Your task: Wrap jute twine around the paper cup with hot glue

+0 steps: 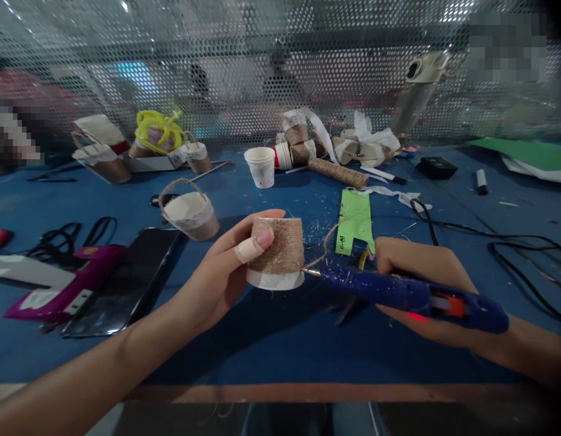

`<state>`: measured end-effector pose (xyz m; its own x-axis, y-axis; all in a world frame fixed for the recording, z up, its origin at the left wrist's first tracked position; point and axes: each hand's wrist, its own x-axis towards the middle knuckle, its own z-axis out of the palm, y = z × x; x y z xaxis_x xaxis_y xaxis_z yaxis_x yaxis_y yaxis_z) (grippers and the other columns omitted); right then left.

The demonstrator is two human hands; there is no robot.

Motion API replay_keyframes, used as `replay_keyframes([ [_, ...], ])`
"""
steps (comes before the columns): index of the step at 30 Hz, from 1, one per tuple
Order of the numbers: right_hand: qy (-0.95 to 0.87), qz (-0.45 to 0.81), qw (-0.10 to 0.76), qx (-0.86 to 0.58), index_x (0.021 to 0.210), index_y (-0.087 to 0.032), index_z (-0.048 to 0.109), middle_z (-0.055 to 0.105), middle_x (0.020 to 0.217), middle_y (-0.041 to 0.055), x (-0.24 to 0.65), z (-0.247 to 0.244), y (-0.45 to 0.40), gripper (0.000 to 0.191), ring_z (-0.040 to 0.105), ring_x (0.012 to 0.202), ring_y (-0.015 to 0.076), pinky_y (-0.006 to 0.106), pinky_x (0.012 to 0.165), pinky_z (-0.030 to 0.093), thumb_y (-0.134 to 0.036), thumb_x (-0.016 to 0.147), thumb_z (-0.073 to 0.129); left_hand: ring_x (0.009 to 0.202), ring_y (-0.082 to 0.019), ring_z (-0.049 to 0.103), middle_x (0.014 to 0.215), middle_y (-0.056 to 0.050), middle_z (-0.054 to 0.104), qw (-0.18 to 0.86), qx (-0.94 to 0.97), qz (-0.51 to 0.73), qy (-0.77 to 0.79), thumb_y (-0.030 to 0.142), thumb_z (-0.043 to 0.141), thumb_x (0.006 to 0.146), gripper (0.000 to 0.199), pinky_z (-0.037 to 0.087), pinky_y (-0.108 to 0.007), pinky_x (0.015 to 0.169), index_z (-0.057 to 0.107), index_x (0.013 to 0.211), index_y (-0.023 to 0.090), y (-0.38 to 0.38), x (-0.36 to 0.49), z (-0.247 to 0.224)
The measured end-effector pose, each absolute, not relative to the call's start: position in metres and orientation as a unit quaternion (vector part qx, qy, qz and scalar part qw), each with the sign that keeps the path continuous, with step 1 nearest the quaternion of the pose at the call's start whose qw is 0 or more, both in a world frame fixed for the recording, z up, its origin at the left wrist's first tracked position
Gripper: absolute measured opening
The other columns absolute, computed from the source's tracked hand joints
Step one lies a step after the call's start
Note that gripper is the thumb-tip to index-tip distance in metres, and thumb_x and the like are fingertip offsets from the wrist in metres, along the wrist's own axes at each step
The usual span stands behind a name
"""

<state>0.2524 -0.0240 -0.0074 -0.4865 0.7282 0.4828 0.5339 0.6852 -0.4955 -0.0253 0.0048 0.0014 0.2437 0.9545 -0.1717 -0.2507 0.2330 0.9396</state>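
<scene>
Near the middle of the view, my left hand [235, 260] grips a paper cup [280, 248] held upside down and wrapped in brown twine, its white rim band bare at the bottom. A bandage covers the thumb. My right hand [426, 272] is closed around a blue hot glue gun [375, 287], whose metal nozzle is at the cup's right side, by the lower edge of the twine. A loose strand of twine [326, 242] runs from there up over a green paper piece [355, 218].
A small twine basket [192, 213] stands beyond my left hand. A phone [126, 281] and a magenta tool [66, 290] lie at left. Behind are a white paper cup [261, 168], a twine roll [337, 174] and a bottle [419, 94]. Black cables [526, 242] trail at right.
</scene>
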Motion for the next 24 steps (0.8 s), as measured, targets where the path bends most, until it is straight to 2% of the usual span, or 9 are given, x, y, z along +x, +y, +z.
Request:
replay_keyframes([
  [3, -0.850, 0.142, 0.347, -0.371, 0.072, -0.024, 0.041, 0.050, 0.062, -0.0052, 0.2529, -0.0084, -0.0237, 0.025, 0.042, 0.052, 0.0092, 0.024, 0.050, 0.032, -0.014, 0.080, 0.062, 0.108, -0.027, 0.072, 0.119, -0.004, 0.078, 0.663, 0.423, 0.452, 0.420, 0.044, 0.086, 0.079, 0.041, 0.061, -0.030, 0.087, 0.081, 0.116, 0.029, 0.0048, -0.0257, 0.0013],
  [12, -0.862, 0.134, 0.323, -0.367, 0.072, -0.024, 0.043, 0.053, 0.064, -0.0046, 0.2516, -0.0087, -0.0262, 0.022, 0.044, 0.052, 0.0099, 0.024, 0.050, 0.033, -0.014, 0.077, 0.061, 0.117, -0.028, 0.069, 0.125, -0.005, 0.078, 0.664, 0.433, 0.446, 0.416, 0.040, 0.086, 0.081, 0.042, 0.059, -0.028, 0.087, 0.079, 0.120, 0.027, 0.0019, -0.0222, 0.0016],
  [20, -0.851, 0.164, 0.345, -0.360, 0.072, -0.023, 0.043, 0.051, 0.064, -0.0051, 0.2506, -0.0090, -0.0233, 0.024, 0.043, 0.055, 0.0096, 0.024, 0.053, 0.033, -0.015, 0.078, 0.065, 0.113, -0.028, 0.070, 0.124, -0.007, 0.078, 0.685, 0.402, 0.445, 0.414, 0.043, 0.075, 0.089, 0.040, 0.061, -0.033, 0.087, 0.077, 0.124, 0.025, 0.0026, -0.0236, 0.0031],
  [24, -0.849, 0.165, 0.344, -0.366, 0.072, -0.024, 0.043, 0.051, 0.064, -0.0045, 0.2514, -0.0095, -0.0236, 0.023, 0.043, 0.054, 0.0101, 0.025, 0.052, 0.032, -0.014, 0.079, 0.063, 0.111, -0.027, 0.070, 0.124, -0.008, 0.078, 0.683, 0.398, 0.450, 0.416, 0.045, 0.078, 0.087, 0.040, 0.061, -0.030, 0.086, 0.079, 0.121, 0.024, 0.0036, -0.0237, 0.0026],
])
